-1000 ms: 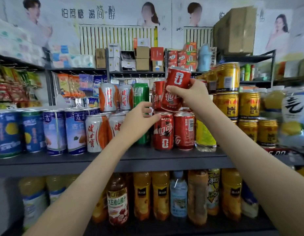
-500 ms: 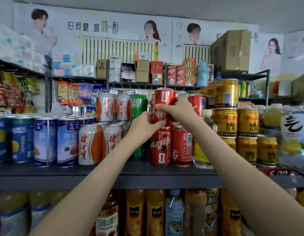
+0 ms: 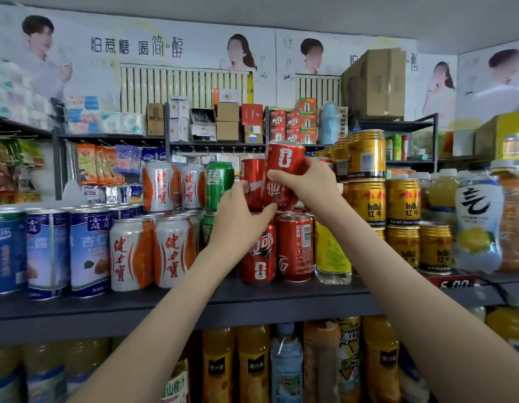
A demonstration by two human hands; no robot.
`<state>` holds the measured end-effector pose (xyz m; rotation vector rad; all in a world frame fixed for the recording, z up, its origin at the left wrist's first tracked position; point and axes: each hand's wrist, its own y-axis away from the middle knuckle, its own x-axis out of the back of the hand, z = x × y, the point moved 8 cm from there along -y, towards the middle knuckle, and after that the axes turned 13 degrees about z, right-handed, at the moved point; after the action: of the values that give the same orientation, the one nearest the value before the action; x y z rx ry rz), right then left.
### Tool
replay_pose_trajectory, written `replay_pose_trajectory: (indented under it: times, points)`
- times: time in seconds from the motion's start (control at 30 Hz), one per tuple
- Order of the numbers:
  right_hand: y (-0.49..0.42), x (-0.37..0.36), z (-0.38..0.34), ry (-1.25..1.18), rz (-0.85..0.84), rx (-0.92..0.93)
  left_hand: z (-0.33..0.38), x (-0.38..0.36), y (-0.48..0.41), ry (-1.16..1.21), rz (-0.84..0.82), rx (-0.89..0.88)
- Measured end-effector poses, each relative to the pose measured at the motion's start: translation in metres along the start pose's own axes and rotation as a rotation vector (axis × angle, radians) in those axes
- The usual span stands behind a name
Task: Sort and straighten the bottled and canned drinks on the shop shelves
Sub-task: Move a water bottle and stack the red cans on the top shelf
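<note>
Since the frame half a second earlier, the red can (image 3: 286, 167) has gone from near upright to tilted, its top leaning to the right, and sits a little higher in the grip.

Right hand (image 3: 307, 187): fingers and thumb wrapped round the lower half of this can, holding it firmly. Whether the can's base touches anything is hidden behind the hand.

Left hand (image 3: 241, 222): below and to the left of the right hand, holding nothing. Its fingers look fairly straight, the tips against the standing red can (image 3: 252, 181) just left of the held one. The thumb reaches out beneath the held can.

Step in hand, as judged: seating the held can on the second tier, on top of the lower red cans (image 3: 296, 248) directly beneath the right hand.

To do it well:
- Bring the can fully upright before lowering it. A tilted base is likely to catch a lid rim and skid.
- Centre the base on the lid below.
- Keep the left fingertips bracing the neighbour, so a nudge does not push it toward the green can (image 3: 219, 184) beyond the left hand.
- Turn the label to the front while the grip is still closed.
- Let go only once the base sits flat.

Hazard: the gold cans (image 3: 365, 154) are stacked just right of the right wrist, so withdraw the hand straight back, not sideways.
</note>
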<state>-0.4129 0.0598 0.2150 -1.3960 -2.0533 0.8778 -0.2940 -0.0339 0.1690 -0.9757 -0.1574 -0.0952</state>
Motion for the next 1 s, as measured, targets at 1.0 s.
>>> replay_pose_trajectory:
  times: [1.0]
  points:
    - [0.065,0.136,0.083,0.225,0.132,-0.098,0.060,-0.021,0.067,0.380,0.076,0.005]
